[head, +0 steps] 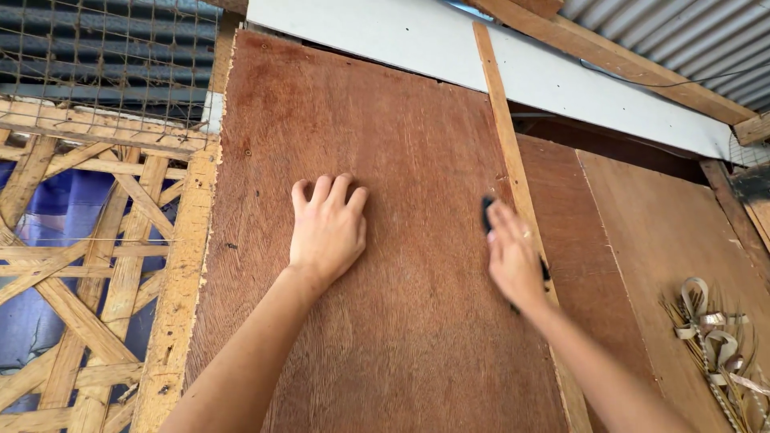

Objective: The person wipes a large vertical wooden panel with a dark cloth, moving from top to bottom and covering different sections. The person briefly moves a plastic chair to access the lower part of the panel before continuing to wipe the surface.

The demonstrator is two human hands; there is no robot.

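Note:
My left hand (327,228) lies flat, fingers together, pressed against a reddish-brown plywood sheet (377,136) that stands against a wall. My right hand (513,256) is at the sheet's right edge, blurred, closed around a small dark object (487,213) whose tip shows above the fingers. A thin wooden strip (501,120) runs down along that right edge, just beside my right hand. What the dark object is cannot be made out.
Left of the sheet are a pale wooden post (188,240), a bamboo lattice (80,240) and wire mesh (104,56). To the right stand more brown panels (674,232) with woven palm-leaf ornaments (718,337). A grey board (561,72) and corrugated roofing (706,40) are above.

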